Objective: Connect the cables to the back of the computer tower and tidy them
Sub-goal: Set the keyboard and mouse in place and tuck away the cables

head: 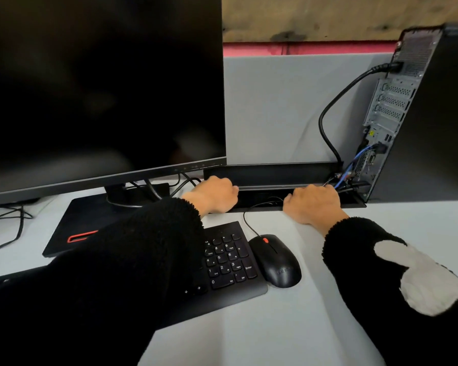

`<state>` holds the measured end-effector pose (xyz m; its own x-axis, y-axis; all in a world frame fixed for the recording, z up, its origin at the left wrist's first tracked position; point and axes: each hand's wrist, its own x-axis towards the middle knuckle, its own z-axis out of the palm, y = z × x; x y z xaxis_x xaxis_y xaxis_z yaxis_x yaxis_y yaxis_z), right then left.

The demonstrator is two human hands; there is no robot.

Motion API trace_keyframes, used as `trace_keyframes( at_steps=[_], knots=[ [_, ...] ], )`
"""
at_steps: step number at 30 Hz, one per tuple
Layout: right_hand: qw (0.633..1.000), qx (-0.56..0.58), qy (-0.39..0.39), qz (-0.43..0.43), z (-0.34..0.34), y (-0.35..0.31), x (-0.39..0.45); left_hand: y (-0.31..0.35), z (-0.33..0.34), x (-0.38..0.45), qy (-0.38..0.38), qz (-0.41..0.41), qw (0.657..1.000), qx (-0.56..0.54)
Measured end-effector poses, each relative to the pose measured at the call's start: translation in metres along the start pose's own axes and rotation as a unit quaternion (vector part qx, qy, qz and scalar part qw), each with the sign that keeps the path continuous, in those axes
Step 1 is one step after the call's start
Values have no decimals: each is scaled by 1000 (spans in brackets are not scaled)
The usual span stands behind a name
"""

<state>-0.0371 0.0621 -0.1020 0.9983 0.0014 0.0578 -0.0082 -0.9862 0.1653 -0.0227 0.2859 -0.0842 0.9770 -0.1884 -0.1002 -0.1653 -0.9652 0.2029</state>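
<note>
Head view: 2 hands, left hand (215, 194) & right hand (313, 204), fingers curled into black cable trough (265, 198) at desk's back edge; what they hold hidden. Thick black power cable (328, 112) plugged into black metal computer tower (418, 114).

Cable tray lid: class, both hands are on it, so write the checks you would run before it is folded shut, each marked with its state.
1. Thick black power cable seated in the tower: ok, its plug sits in the top socket.
2. Blue cable plugged in: cannot tell, its end is hidden.
3. Cables clear of the tray lid: not ok, several cross the tray's right end.
4. Mouse cable routed into the tray: ok.
5. Fingers out of the gap: cannot tell; left hand and right hand curl over the edge.
</note>
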Motion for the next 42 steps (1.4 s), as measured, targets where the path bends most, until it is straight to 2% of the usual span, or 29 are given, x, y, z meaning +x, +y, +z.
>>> trace_keyframes(
  at_steps=[4, 9, 11, 12, 14, 17, 19, 22, 25, 26, 28, 32, 35, 38, 40, 42],
  knots=[
    [984, 67, -150, 67, -3, 2, 23, 13, -3, 4, -80, 2, 996, 30],
    [966, 99, -194, 138, 4, 10, 48, 16, -2, 12, -143, -2, 987, 80],
    [965, 102, -213, 112, 32, 23, 81, 18, 2, 15, -152, -10, 984, 91],
    [960, 114, -235, 97, 73, 35, 122, 18, 4, 16, -158, -18, 984, 86],
    [950, 112, -283, 69, 75, 28, 123, 18, 4, 17, -162, -25, 985, 63],
    [951, 151, -255, 81, 74, 27, 119, 16, 4, 17, -154, -29, 987, 39],
    [973, 114, -176, 94, 7, 3, 45, 13, 3, 18, -148, -34, 988, 20],
    [997, 66, 8, 50, -4, -2, 25, 3, 8, 20, -104, -18, 994, 9],
    [997, -9, 72, 8, 5, -1, 16, 2, 10, 10, -16, -6, 1000, 16],
    [995, -13, 100, -9, 9, 0, 16, 6, 10, 6, -1, -13, 1000, 22],
    [994, -18, 106, -13, 7, -1, 11, 11, 12, 3, -4, -5, 1000, 16],
    [999, 2, 18, 27, 2, -7, 6, 20, 18, 12, -60, 46, 996, -50],
    [998, 16, -41, 48, 2, 1, 6, 33, 25, 13, -117, 75, 990, -29],
    [989, 31, -128, 67, 2, 16, 24, 39, 25, 16, -165, 59, 984, -40],
    [979, 51, -178, 89, 0, 19, 39, 39, 20, 20, -154, 71, 985, -37],
    [972, 80, -195, 100, 1, 19, 51, 40, 14, 25, -79, 103, 991, -30]
  ],
)
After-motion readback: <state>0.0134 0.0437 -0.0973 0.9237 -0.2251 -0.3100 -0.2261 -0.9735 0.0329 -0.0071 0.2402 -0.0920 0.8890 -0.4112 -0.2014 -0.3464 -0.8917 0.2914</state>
